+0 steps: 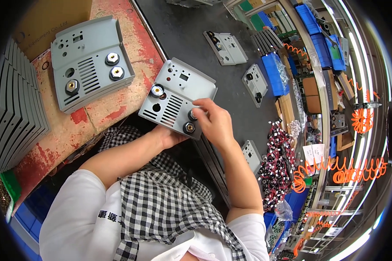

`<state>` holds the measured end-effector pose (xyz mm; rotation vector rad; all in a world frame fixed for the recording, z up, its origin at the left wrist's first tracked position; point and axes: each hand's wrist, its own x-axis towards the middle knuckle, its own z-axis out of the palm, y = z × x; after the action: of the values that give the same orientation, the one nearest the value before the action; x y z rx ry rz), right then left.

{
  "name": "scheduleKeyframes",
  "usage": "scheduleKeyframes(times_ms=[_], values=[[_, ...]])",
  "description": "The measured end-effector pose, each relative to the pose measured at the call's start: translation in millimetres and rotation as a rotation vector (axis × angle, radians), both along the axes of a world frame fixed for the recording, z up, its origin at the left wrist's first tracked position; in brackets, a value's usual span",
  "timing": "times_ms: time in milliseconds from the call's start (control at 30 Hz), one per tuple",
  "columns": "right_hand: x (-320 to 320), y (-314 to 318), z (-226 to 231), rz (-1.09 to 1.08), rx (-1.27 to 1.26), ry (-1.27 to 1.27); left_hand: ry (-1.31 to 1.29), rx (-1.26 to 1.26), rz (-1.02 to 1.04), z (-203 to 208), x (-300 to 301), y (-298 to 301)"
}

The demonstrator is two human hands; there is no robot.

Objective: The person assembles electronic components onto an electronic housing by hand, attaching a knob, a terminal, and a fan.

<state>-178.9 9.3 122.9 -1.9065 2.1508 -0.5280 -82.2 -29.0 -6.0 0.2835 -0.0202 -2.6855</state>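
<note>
A grey sheet-metal panel (178,78) with slots, round holes and a folded rim is tilted in front of me. My left hand (170,136) holds its near edge from below, its fingers mostly hidden beneath the metal. At the panel's right side, the thumb and fingers of my right hand (214,124) close around a hex fitting (192,115), which they partly cover. Just nearer me sits another black hex fitting (189,127) with a brass centre. A small round gauge (157,90) is mounted on the panel's left part.
On the worn red-and-cream bench (113,98) at left lies a stack of similar panels (89,65), the top one carrying fittings. More grey panels (17,108) stand far left beside a cardboard box (52,21). The dark belt (191,39) bears other panels (226,48), with bundled wires (276,165) at right.
</note>
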Motion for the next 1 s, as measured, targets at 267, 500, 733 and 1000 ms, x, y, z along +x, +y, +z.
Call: scheduleKeyframes(times_ms=[267, 500, 733, 1000], values=[[50.9, -54.3, -35.3, 0.188, -0.02, 0.171, -0.233, -0.326, -0.232, -28.9, 42.6, 15.5], [45.4, -29.7, -23.8, 0.124, -0.093, -0.064, -0.669, -1.235, 0.358, 43.6, 107.0, 15.6], [50.5, 23.2, -13.1, 0.175, -0.432, 0.0, -0.772, -1.637, 0.796, 68.2, 83.2, -2.8], [29.2, 43.1, -13.7, -0.128, -0.393, -0.627, -0.204, -0.548, 0.266, 62.2, 64.0, 15.7]])
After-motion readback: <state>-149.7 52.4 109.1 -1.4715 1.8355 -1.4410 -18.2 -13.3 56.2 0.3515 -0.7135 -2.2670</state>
